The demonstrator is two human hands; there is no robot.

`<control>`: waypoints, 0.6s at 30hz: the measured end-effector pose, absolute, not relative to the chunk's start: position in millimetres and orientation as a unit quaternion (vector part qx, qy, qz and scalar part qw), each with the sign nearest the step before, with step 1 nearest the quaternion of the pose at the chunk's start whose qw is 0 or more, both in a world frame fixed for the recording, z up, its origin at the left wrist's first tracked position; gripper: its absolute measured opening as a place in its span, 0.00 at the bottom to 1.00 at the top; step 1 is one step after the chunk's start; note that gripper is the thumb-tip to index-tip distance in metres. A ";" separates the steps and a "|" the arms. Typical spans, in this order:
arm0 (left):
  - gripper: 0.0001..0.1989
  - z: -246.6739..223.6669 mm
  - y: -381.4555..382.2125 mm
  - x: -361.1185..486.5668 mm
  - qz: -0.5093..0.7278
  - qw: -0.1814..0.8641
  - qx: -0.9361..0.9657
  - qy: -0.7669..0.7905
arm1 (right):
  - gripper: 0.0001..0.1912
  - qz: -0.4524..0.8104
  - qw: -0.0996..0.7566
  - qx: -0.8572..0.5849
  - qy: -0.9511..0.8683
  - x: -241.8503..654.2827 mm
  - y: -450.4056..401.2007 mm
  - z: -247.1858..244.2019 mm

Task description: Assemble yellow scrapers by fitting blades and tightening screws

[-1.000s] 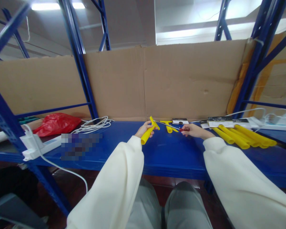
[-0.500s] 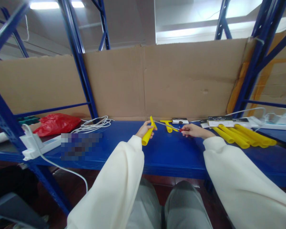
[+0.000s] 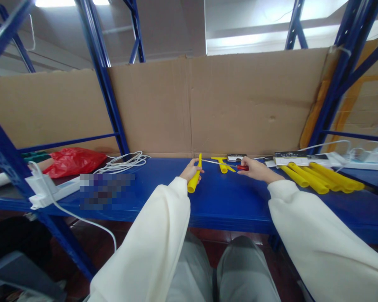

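Turned edge-on since earlier, yellow T-shaped plastic tool (image 3: 193, 183) ran near-to-far in closed left hand (image 3: 189, 171); to its right, right hand (image 3: 253, 169) gripped red-handled metal screwdriver (image 3: 242, 167), shaft pointing left toward it.

Bag (image 3: 75, 162) left, tubes (image 3: 307, 177) right, cardboard (image 3: 239, 105) behind

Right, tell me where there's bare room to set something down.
The blue shelf looks free between the coiled white cable and left hand, and from there to the right hand, nearer than the yellow T-shaped piece on it. Crowded: the right, with yellow tubes and packets. The pixelated patch by the power strip can't be judged.
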State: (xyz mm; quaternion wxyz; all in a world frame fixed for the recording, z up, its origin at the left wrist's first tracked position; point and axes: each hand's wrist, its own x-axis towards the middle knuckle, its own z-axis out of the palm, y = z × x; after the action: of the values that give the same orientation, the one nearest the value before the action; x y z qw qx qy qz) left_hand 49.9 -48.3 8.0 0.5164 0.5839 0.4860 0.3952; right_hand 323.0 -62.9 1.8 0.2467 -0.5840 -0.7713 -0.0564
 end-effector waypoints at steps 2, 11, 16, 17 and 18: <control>0.25 7.9 -48.1 49.7 0.394 0.515 0.585 0.488 | 0.06 -0.106 0.241 -0.591 -0.763 320.9 -65.5 2.8; 0.26 10.2 -51.3 50.7 0.388 0.503 0.590 0.499 | 0.10 -0.178 0.193 -0.578 -0.773 321.7 -67.2 2.7; 0.26 9.1 -50.2 50.2 0.395 0.499 0.588 0.499 | 0.11 -0.165 0.195 -0.586 -0.769 317.2 -70.0 3.2; 0.26 8.6 -49.7 49.9 0.395 0.499 0.589 0.499 | 0.11 -0.168 0.194 -0.591 -0.764 316.7 -70.0 3.2; 0.26 8.2 -49.3 49.5 0.394 0.499 0.590 0.498 | 0.10 -0.175 0.192 -0.596 -0.760 316.5 -69.9 3.3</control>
State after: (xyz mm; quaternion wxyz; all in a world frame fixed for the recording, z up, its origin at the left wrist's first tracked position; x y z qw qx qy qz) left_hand 49.5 -49.3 8.2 0.4988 0.5897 0.4980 0.3943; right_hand 316.5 -69.9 3.3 0.1920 -0.5961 -0.7597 -0.1750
